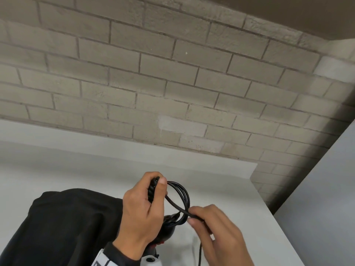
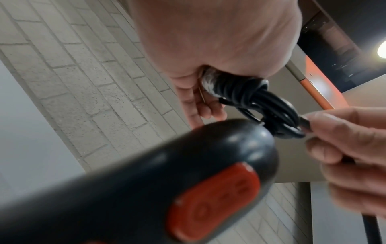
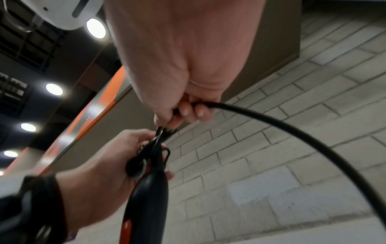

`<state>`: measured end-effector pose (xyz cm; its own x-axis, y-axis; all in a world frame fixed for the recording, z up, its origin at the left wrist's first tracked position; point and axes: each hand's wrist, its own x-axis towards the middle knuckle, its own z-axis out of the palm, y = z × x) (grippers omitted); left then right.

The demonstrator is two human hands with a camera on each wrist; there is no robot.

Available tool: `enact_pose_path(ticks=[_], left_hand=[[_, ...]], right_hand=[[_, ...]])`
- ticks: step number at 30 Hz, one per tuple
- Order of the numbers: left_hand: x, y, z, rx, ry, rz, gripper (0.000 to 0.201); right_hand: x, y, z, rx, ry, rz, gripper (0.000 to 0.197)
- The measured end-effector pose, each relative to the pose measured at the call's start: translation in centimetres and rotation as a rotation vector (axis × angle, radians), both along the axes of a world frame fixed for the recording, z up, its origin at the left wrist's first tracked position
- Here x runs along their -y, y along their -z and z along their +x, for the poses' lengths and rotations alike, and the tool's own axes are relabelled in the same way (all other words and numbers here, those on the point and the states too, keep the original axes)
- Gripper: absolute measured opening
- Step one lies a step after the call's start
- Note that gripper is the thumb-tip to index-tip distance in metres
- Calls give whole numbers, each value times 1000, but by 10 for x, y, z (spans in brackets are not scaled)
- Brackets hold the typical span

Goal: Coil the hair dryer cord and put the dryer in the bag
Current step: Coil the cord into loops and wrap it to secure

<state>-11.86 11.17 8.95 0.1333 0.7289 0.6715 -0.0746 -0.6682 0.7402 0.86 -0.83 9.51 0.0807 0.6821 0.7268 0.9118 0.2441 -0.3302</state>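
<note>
I grip the gathered loops of the hair dryer cord [image 1: 179, 198] in my left hand [image 1: 143, 210], fingers and thumb curled round the bundle at its top, so the finished turns cannot spring apart while I add the next one. The hair dryer [image 2: 146, 186] hangs below that hand by its handle end, its red switch panel [image 2: 213, 201] facing my left wrist; I judge the dryer is carried by the cord bundle rather than gripped itself, though the head view hides most of it behind my hand.

My right hand [image 1: 215, 233] pinches the free run of cord just beside the loops, thumb and curled fingers [image 3: 188, 112] closed on it, so I can steer it across the coil. From there the loose cord sweeps out in a wide arc and drops out of view; its plug is not in sight, so the coiling looks only partly done.

My left wrist is raised and bent, knuckles toward the brick wall [image 1: 172, 73]. My right hand sits lower and nearer me, palm turned inward toward the left.

The black bag [image 1: 73, 227] lies on the white surface [image 1: 240, 208] just to the left of my left hand, close enough to reach once the cord is wound. Whether its mouth is open I cannot tell.
</note>
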Motion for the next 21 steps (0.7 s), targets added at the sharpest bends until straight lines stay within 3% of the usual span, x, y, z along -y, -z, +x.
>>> enact_pose_path(ticks=[7,11,21], left_hand=[[0,1,-4,-36,25,104,17],[3,-4,-4,-83,100,232,36],[5,-6,-8,-65,147,306,50]], right_hand=[[-14,-61,2,-44,-109,80,10],[-31,-89,-4,-165,-196,56,5],[-53,-76,-20,-534,-151,-120,7]])
